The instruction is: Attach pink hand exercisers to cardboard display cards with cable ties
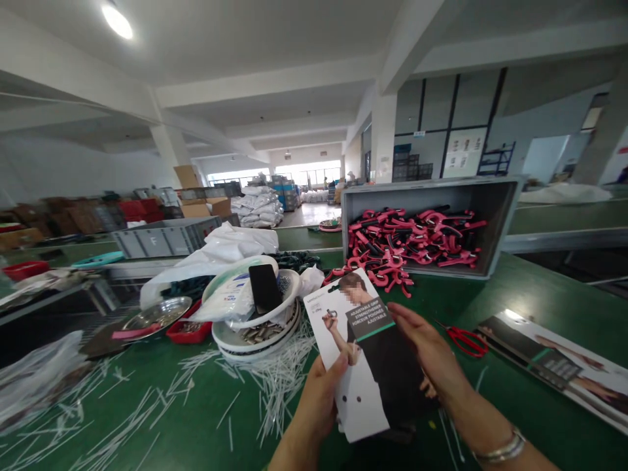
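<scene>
A small stack of printed cards [366,366], white and black with a green stripe, is tilted up between my two hands over the green table. My left hand [318,399] grips the lower left edge, its thumb on the front card. At the right edge, my right hand [426,347] holds the same cards, its fingers partly behind them. Just beyond the cards, pink and black hand grips [417,239] fill a grey crate [505,229] lying open toward me, some spilling onto the table.
Red scissors [468,341] and more printed cards [554,360] lie at the right. Left of the cards, a black phone [265,289] rests on stacked white bowls [220,337]. White plastic ties [282,386] are scattered across the table [196,432]. A metal dish [167,313] and red tray [189,332] stand farther left.
</scene>
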The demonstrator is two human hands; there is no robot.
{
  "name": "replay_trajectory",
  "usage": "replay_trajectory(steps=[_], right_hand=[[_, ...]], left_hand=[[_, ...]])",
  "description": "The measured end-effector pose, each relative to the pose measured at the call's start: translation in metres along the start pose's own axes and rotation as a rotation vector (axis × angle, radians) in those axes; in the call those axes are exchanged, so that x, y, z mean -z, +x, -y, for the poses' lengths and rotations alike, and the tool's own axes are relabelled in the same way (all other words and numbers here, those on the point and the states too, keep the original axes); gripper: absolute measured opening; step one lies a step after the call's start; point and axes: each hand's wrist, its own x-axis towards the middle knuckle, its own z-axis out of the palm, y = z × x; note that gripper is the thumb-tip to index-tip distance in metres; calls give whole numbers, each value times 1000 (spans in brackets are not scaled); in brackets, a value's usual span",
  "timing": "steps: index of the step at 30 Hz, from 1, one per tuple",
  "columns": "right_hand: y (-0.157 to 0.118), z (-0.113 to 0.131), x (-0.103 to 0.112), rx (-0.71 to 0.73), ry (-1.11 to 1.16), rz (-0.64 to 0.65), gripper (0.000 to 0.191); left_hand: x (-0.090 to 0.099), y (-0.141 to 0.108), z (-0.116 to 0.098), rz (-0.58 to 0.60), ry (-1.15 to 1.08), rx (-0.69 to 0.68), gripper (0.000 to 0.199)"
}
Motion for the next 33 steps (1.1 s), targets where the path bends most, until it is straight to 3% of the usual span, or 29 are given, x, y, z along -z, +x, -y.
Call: replay_trajectory(steps=[2,3,5,7,9,11,15,21,25,29,33], right_hand=[[3,9,8,206,-252,3,30],[3,15,11,331,-442,76,32],[0,27,10,512,-808,338,41],[-4,31,1,582,-1031,542,38],[-6,27,-11,604,-1105,604,23],[-7,19,-21,579,-1089,587,20],[-6,10,-25,396,-985,507,33],[0,14,-15,260,-748,608,50],[5,6,-19,367,-731,507,14],[7,-3,-26,528,-665,315,14],[7,-4,-31,483,-617,162,12]], left_hand=[[-1,1,-4,24,34,-9,38],[-2,1,-6,54,64,-24,35],[-4,0,-8,112,135,-66,30],[-3,0,-8,118,214,-96,29],[0,0,-6,64,276,-86,31],[3,0,-4,24,322,-64,33],[5,1,-6,23,362,-65,38],[1,1,-13,36,340,-104,48],[1,0,-12,56,415,-145,39],[-1,-1,-16,102,392,-104,36],[-4,1,-20,167,347,-77,33]])
